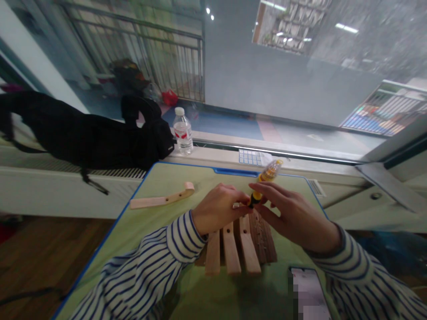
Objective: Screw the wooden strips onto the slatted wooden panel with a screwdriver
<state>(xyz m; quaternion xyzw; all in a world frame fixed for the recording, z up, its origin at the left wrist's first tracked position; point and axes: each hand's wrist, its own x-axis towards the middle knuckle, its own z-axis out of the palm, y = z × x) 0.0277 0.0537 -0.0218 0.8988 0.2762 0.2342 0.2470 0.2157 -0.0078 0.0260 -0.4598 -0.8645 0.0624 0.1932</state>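
The screwdriver (268,172) has a translucent yellow-orange handle and a black collar below it. It stands tilted, handle up and away toward the table's far edge, with its lower end hidden between the fingertips of the left hand (218,209) and the right hand (293,218), which pinches the black collar. Beneath it lies the wooden slat assembly (233,249): three pale slats side by side, running toward the person, two with a round hole near the upper end. A darker, grooved wooden piece (265,238) touches their right side. The slats' upper ends are covered by the left hand's curled fingers.
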